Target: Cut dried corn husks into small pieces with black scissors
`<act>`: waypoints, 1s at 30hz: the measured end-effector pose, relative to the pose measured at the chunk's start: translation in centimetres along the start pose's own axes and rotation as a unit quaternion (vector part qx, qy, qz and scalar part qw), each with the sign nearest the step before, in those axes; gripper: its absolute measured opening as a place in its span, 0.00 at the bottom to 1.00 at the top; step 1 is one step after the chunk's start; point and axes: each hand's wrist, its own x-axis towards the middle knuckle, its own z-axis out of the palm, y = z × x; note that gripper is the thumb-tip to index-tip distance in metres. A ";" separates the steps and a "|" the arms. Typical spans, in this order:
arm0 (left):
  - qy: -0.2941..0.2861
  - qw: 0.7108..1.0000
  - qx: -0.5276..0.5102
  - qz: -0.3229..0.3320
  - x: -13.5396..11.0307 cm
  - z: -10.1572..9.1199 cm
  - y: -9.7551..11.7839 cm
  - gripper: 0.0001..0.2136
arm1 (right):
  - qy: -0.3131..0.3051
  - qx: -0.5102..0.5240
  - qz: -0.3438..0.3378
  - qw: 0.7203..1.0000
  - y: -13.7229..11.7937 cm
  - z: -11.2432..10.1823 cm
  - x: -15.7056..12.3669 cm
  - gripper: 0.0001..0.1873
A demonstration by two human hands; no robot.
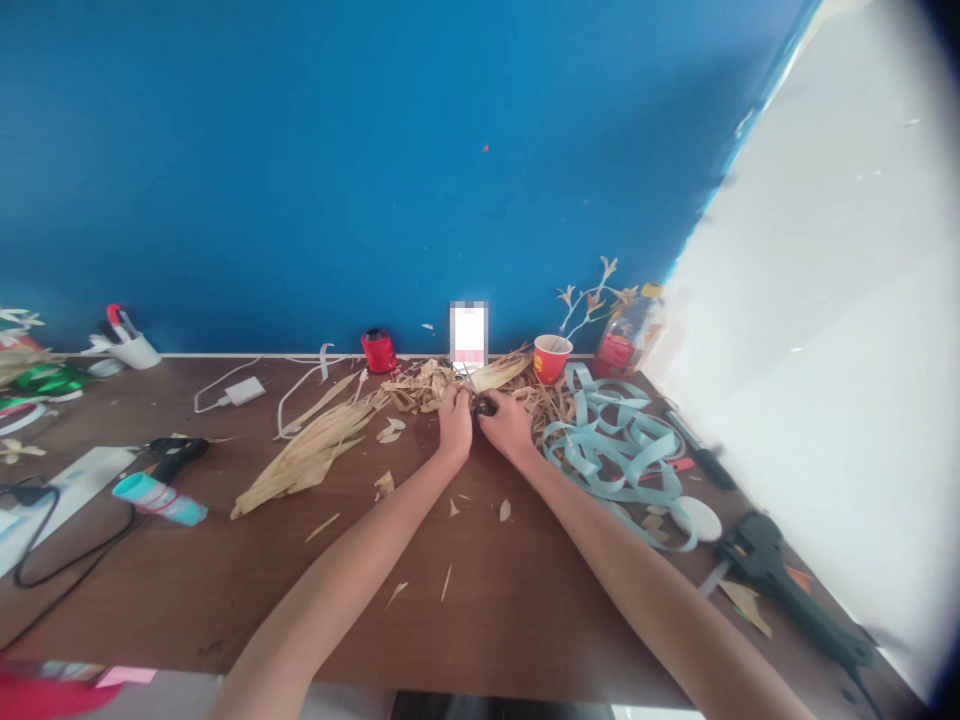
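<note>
Both my hands are together near the back of the brown table. My right hand point(507, 424) is closed around the dark handles of a pair of scissors point(486, 405), whose thin blades point up and away. Close beside it, my left hand point(455, 424) has its fingers pinched together near the blades; what it holds is too small and hidden to name. Behind and around the hands lies a heap of dried corn husk scraps point(424, 388). A bundle of long husk leaves point(315, 450) stretches out to the left.
To the right are a red paper cup point(551, 358), a bottle point(630, 330), tangled light-blue ribbon point(600, 440) and a glue gun point(787, 580). On the left lie a red spool point(379, 352), a white charger point(244, 391), a blue tube point(160, 498) and a power strip point(71, 490).
</note>
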 end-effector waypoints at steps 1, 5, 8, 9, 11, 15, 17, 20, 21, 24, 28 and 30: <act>0.001 1.000 -0.005 0.000 0.0 0.0 0.1 0.05 | 0.000 0.004 -0.001 1.000 0.0 0.0 0.0 0.17; 0.004 1.000 -0.022 -0.008 0.0 0.1 0.2 0.05 | -0.005 0.011 -0.004 1.000 0.1 0.0 0.0 0.19; 0.001 1.000 -0.026 -0.016 -0.1 0.1 0.2 0.05 | -0.009 0.011 -0.006 1.000 0.0 0.0 0.0 0.19; -0.002 1.000 -0.027 -0.016 -0.1 0.1 0.2 0.05 | -0.010 0.011 -0.008 1.000 0.0 0.0 0.0 0.18; -0.008 1.000 -0.025 -0.011 -0.1 0.0 0.2 0.05 | -0.008 0.012 -0.009 1.000 0.0 0.0 0.1 0.17; -0.012 1.000 -0.004 0.006 -0.1 -0.1 0.2 0.06 | -0.009 0.010 -0.011 1.000 0.1 0.1 0.1 0.16; -0.008 1.000 0.011 0.012 -0.1 -0.1 0.2 0.07 | -0.010 0.006 -0.010 1.000 0.1 0.1 0.1 0.16; 0.005 1.000 0.023 0.012 -0.1 0.0 0.4 0.06 | -0.010 -0.001 -0.007 1.000 0.0 0.0 0.1 0.16; 0.008 1.000 0.023 0.011 -0.1 0.0 0.4 0.06 | -0.010 -0.004 -0.007 1.000 -0.1 0.0 0.1 0.16; 0.014 1.000 0.024 0.009 -0.1 0.0 0.5 0.05 | -0.009 -0.008 -0.007 1.000 -0.2 0.0 0.1 0.15; 0.017 0.999 0.029 0.012 0.0 -0.1 0.5 0.05 | -0.006 -0.015 -0.005 1.000 0.0 0.2 0.1 0.15; 0.018 0.999 0.032 0.013 0.0 -0.1 0.4 0.05 | -0.006 -0.016 -0.008 1.000 0.1 0.2 0.1 0.15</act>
